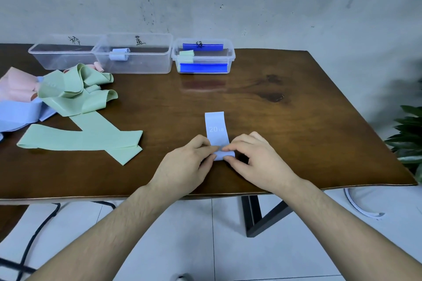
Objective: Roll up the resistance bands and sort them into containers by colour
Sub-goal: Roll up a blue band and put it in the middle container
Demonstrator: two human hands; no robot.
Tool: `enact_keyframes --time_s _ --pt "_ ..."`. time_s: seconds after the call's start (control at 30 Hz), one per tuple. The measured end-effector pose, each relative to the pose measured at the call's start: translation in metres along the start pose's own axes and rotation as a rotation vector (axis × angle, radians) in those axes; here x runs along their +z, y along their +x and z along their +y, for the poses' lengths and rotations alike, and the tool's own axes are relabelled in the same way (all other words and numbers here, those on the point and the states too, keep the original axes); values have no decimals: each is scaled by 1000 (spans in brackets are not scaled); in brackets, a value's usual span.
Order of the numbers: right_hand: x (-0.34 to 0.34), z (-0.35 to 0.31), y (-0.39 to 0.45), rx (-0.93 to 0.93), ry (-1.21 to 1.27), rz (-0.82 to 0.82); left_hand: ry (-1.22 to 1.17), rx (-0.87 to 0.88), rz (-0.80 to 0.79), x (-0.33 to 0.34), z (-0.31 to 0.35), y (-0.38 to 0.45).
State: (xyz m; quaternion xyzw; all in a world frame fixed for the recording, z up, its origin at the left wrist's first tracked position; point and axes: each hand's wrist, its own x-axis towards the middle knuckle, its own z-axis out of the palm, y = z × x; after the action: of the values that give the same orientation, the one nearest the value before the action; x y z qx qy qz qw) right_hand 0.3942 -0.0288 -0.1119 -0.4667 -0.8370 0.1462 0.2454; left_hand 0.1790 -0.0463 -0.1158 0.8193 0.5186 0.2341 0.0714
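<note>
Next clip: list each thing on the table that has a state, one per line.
Light blue band marked 20 LB: partly rolled, pinched by left hand and right hand.
Left clear plastic box: lidless.
Middle clear box: holds a blue roll.
Right clear box: holds a green roll.
Green bands: unrolled.

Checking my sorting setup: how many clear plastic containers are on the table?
3, in a row along the table's far edge: the left container, the middle container beside it, and the right container with blue clips. None seems hidden.

bare table [285,121] right, band heap [75,89] left
</note>
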Motion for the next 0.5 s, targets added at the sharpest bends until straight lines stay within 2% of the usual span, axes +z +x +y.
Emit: enact_keyframes --time_s 0.17,0.5 --pt "3 -2 6 22 -7 3 -81 2 49 0 -1 -1" --pt "1 2 9 6 -73 4 -5 -20 21 0 -5 10"
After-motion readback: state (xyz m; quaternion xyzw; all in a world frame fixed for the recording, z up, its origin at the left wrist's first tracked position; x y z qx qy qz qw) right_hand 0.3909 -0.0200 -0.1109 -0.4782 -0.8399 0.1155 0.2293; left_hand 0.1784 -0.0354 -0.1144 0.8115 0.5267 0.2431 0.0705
